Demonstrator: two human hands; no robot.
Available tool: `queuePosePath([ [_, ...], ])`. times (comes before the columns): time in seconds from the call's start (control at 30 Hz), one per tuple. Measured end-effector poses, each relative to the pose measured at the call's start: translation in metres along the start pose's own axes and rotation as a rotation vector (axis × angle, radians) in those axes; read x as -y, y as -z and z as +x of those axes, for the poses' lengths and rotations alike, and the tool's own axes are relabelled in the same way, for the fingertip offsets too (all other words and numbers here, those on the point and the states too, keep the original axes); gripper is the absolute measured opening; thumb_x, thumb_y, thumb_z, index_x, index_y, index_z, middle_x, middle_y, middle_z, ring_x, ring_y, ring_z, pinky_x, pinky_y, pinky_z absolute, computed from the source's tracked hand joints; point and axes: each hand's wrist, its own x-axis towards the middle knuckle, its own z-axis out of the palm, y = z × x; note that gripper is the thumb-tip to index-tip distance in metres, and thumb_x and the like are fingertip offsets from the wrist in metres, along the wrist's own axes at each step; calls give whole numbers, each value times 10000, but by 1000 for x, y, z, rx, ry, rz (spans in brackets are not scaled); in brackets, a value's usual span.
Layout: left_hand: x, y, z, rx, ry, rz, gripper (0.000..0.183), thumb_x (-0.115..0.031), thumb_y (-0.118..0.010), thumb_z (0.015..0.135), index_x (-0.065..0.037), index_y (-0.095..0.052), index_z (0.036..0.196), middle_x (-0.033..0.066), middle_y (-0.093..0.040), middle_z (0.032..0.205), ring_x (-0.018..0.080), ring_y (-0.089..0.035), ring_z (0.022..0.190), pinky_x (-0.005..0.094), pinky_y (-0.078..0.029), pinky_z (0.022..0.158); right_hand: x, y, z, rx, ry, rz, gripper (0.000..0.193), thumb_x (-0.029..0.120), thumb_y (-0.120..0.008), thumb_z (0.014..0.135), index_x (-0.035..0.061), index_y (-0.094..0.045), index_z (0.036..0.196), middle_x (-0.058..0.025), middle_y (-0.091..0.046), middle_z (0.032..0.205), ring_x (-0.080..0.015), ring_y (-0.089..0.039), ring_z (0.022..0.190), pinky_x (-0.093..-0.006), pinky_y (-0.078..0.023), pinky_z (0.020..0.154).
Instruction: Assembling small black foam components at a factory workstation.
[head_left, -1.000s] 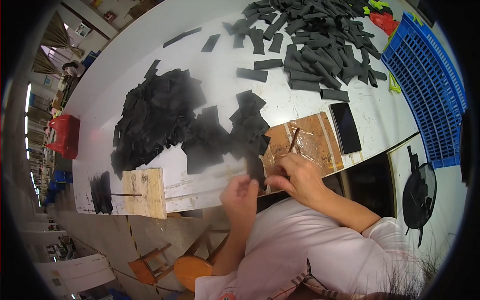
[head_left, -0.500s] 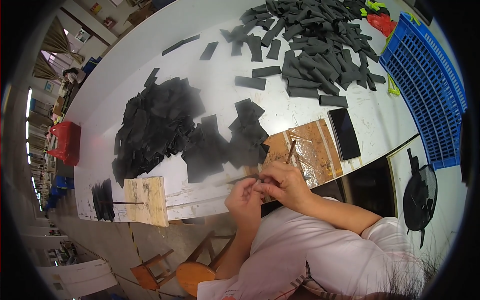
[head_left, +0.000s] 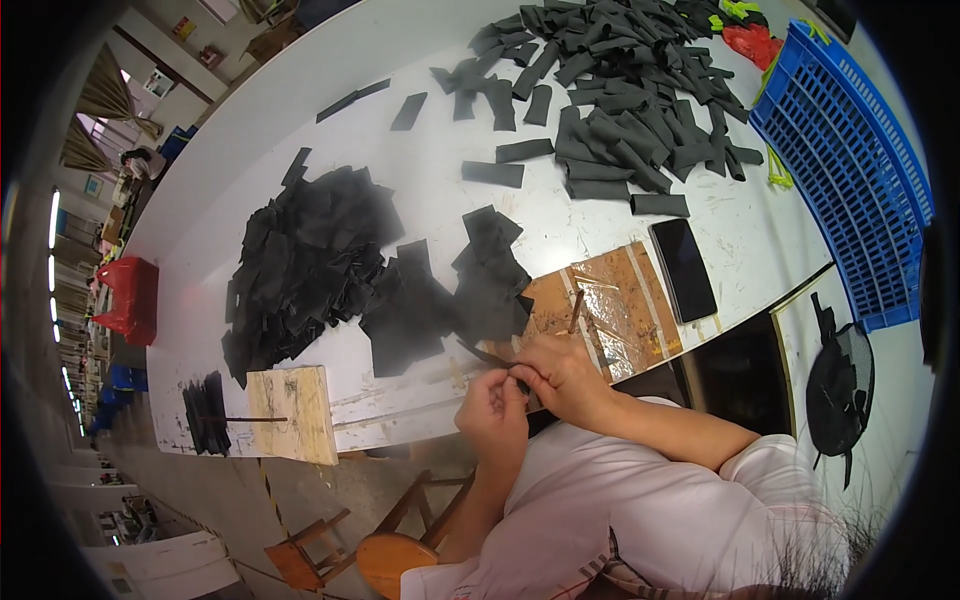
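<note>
My left hand (head_left: 492, 415) and my right hand (head_left: 562, 378) meet at the table's front edge, fingers pinched together. Between them is a small black fabric piece (head_left: 522, 386), mostly covered by the fingers. Just beyond my hands lie loose flat black fabric pieces (head_left: 488, 270), with a larger heap of black fabric pieces (head_left: 310, 265) farther left. Beside my right hand is a brown, tape-covered board (head_left: 630, 305), from which a thin rusty rod (head_left: 576, 312) sticks up.
Many dark fabric tubes (head_left: 640, 125) are piled at the far right. A phone (head_left: 685, 270) lies beside the board, and a blue plastic basket (head_left: 840, 170) stands right of it. At the left front, a wooden block (head_left: 295, 415) holds a rod threaded with black strips (head_left: 207, 413). A stool (head_left: 395, 562) stands below.
Both hands stay together, and the right hand's fingers have shifted slightly down over the black fabric piece. The whole view has moved a little.
</note>
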Motion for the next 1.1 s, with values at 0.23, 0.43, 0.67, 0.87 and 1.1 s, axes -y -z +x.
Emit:
queuePosePath([
  [0.23, -7, -5, 8, -153, 327, -180, 135, 34, -561, 706, -5, -501, 820, 24, -509, 574, 39, -428, 418, 164, -327, 359, -13, -14, -7, -68, -168, -107, 74, 18, -584, 666, 4, -552, 732, -108, -498, 644, -269, -503, 569, -333, -409, 509],
  [0.43, -3, 28, 24, 263, 642, -1037, 245, 68, -461, 708, -15, -434, 937, 77, -521, 752, 34, -279, 349, 171, -224, 322, -6, 5, 2, 90, -612, 632, 61, 59, -598, 724, 19, -553, 716, -15, -499, 638, -100, -460, 541, -222, -351, 454],
  [0.67, 5, 1, 10, -76, 92, -71, 225, 97, -424, 680, 17, -494, 878, 55, -542, 749, 36, -388, 427, 169, -290, 344, -6, -2, -4, 285, -1002, 1394, 123, 151, -538, 810, 60, -509, 733, 35, -440, 611, -50, -371, 503, -168, -306, 450],
  [0.87, -10, 14, 12, 173, 522, -733, 269, 118, -479, 677, 36, -454, 932, 118, -578, 791, 34, -346, 345, 153, -257, 321, -13, 4, -18, 225, -837, 1060, 137, 163, -504, 824, 53, -497, 743, 24, -449, 640, -50, -386, 540, -177, -324, 475],
  [1.1, -27, 32, 4, 567, 620, -1004, 357, 91, -543, 667, 3, -436, 996, 109, -593, 769, 166, -586, 692, 185, -424, 511, 15, 24, -25, 305, -573, 913, 117, 136, -522, 796, 26, -507, 758, -4, -485, 660, -78, -436, 602, -224, -372, 544],
])
